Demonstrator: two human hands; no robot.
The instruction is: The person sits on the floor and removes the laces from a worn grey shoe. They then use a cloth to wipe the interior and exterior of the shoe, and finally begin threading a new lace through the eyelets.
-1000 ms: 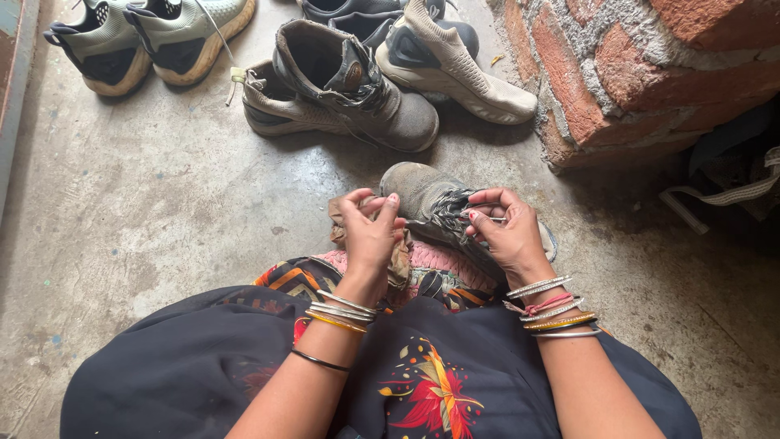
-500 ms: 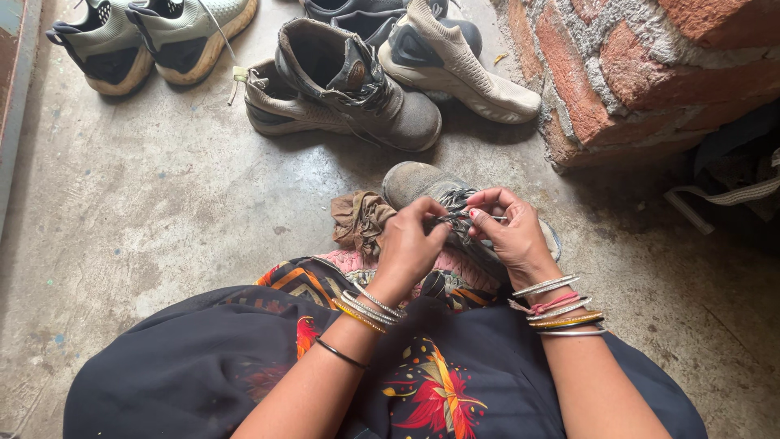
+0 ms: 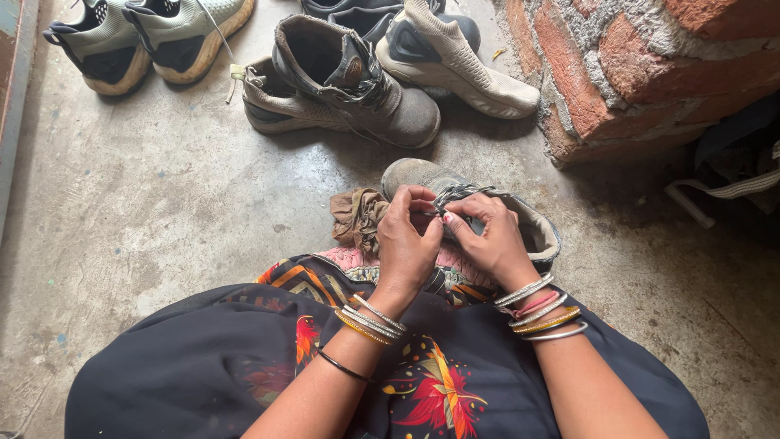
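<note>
Two hands meet over one grey shoe (image 3: 520, 223) on the floor just past the knees — left hand (image 3: 406, 244) and right hand (image 3: 487, 240) both pinching its laces (image 3: 455, 195), fingertips nearly touching. Their grip hides the knot. Beside the left hand lies one brown rag (image 3: 357, 215); beyond the hands stand about six more shoes (image 3: 349, 81), some cut off at the frame's top edge.
</note>
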